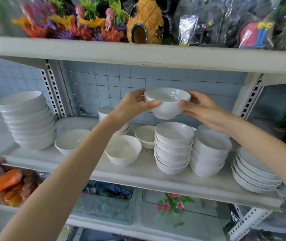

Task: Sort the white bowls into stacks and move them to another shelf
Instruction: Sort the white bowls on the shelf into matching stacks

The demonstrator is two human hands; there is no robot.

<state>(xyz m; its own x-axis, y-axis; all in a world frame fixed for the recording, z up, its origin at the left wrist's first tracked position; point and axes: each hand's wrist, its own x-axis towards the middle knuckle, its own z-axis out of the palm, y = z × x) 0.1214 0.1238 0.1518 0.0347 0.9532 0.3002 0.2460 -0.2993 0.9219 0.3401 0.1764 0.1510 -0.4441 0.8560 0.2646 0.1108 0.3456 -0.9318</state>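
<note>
Two hands are holding one white bowl (pixel 167 103) in the air, straight above the five-bowl stack (pixel 173 148) that I am taking as the landmark. The biggest risk, as I judge it, is sitting left of that stack: the tall leaning stack (pixel 28 121) at the far left end of the shelf (pixel 138 173) is tilting, and a knock from the left forearm could be sending it over. Next, the shorter stack (pixel 210 153) is touching the landmark stack on its right, so a bowl coming down off-centre could be chipping both rims. Smallest, the grasp itself: the left hand (pixel 135 103) is pinching the near rim with thumb over the edge, the right hand (pixel 201 108) is cupping the far side, and glazed ware may be slipping. The bowl is looking glossy, plain white, deep-sided with a narrow foot, upright, empty, matching the landmark stack's bowls.
</note>
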